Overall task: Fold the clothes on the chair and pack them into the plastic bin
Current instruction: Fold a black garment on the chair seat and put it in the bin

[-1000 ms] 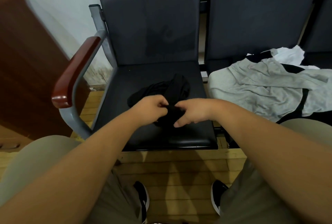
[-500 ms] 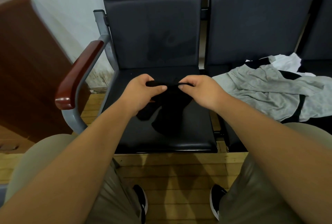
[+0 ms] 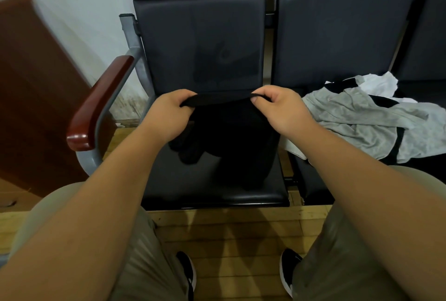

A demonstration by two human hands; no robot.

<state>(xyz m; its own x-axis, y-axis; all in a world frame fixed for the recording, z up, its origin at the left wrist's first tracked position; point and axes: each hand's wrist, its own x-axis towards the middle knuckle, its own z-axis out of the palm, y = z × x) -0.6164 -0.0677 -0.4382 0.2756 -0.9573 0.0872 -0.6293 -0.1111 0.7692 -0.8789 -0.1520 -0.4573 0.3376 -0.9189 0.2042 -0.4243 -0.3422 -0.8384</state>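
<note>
A black garment (image 3: 231, 136) hangs above the left chair seat (image 3: 212, 194), its top band stretched taut between both hands. My left hand (image 3: 166, 117) pinches the band's left end and my right hand (image 3: 280, 110) pinches its right end. The lower part of the cloth droops onto the seat. On the neighbouring seat to the right lies a rumpled grey garment (image 3: 369, 126) with black trim, and a white piece of clothing (image 3: 379, 83) lies behind it. No plastic bin is in view.
A red-brown wooden armrest (image 3: 99, 102) on a grey metal frame borders the left chair. A brown wooden cabinet (image 3: 31, 88) stands at the left by the wall. My knees and black shoes (image 3: 188, 274) sit over the wooden floor.
Both hands lifted the black garment off the seat and pulled apart, stretching its band wider. The grey pile has not moved.
</note>
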